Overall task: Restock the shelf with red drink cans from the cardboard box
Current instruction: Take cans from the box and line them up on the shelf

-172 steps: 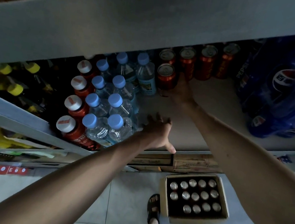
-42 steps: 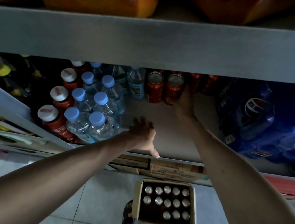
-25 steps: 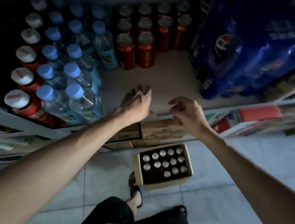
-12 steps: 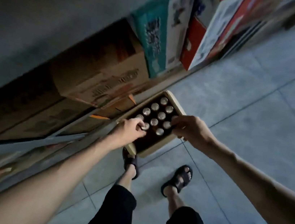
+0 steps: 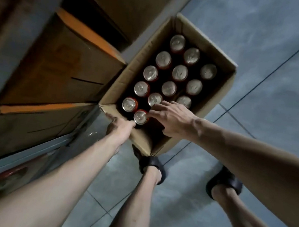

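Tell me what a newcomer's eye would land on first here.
The open cardboard box on the floor at centre, holding rows of silver-topped red cans. Both hands are at its near end: the right hand spreads its fingers over the nearest cans, and the left hand sits at the near rim. Brown cartons are stacked to the left.

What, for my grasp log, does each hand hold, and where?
Left hand seems to grip the cardboard box by its near rim; right hand, spread over the cans, holds nothing.

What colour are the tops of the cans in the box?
Shiny silver can tops, best in the head view.
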